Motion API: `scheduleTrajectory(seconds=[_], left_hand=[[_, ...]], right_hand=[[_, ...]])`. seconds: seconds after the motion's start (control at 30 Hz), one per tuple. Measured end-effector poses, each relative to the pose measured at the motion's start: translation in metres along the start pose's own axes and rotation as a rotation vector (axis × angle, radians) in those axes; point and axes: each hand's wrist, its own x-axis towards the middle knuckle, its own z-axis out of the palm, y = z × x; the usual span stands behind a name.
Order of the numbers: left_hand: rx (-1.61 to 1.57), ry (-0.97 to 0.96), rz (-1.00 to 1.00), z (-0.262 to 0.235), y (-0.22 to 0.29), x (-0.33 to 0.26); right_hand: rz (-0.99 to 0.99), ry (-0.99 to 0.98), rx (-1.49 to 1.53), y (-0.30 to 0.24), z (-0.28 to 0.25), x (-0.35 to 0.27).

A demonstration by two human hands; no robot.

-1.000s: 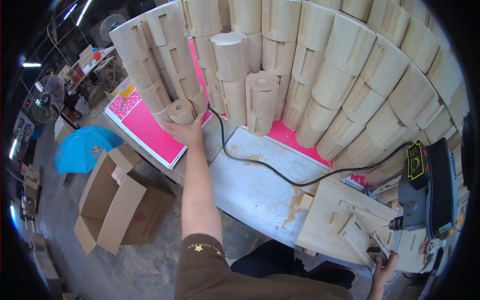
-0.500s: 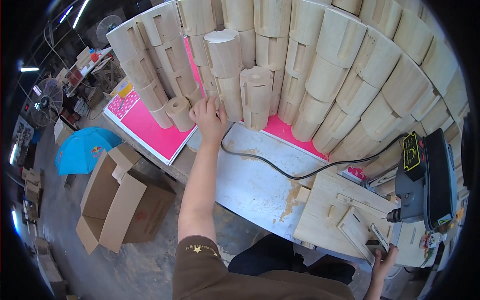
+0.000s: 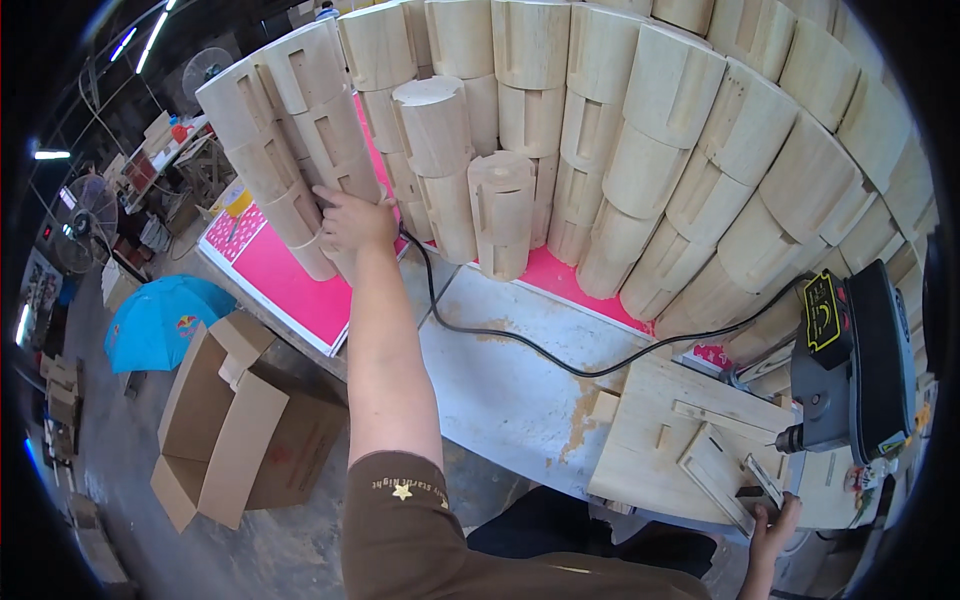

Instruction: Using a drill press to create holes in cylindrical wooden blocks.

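A round wooden block low in the stack is grasped by the left hand above a pink sheet on the grey workbench, cardboard boxes on the concrete floor below it, while the right hand rests fingers-curled on a plywood jig.

pale raw wood blocks, matt; glossy pink sheet; brown cardboard box.
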Motion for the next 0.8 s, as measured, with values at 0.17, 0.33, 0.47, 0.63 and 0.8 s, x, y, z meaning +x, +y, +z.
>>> scheduleTrajectory(seconds=[0.17, 0.33, 0.47, 0.63, 0.8], left_hand=[[-0.081, -0.112, -0.086, 0.002, 0.001, 0.013], [0.058, -0.104, -0.041, -0.004, 0.007, 0.002], [0.082, -0.012, -0.076, 0.006, 0.005, 0.005], [0.096, -0.044, -0.067, 0.01, 0.009, 0.005], [0.102, -0.053, -0.034, 0.018, 0.003, 0.008]], right_hand=[[-0.011, 0.009, -0.027, 0.007, 0.001, -0.002], [0.022, 0.017, 0.005, -0.002, -0.002, 0.004], [0.014, -0.029, -0.005, 0.0, 0.0, 0.004], [0.028, -0.041, 0.037, -0.001, -0.003, 0.005], [0.037, -0.029, 0.004, 0.0, -0.003, 0.002]])
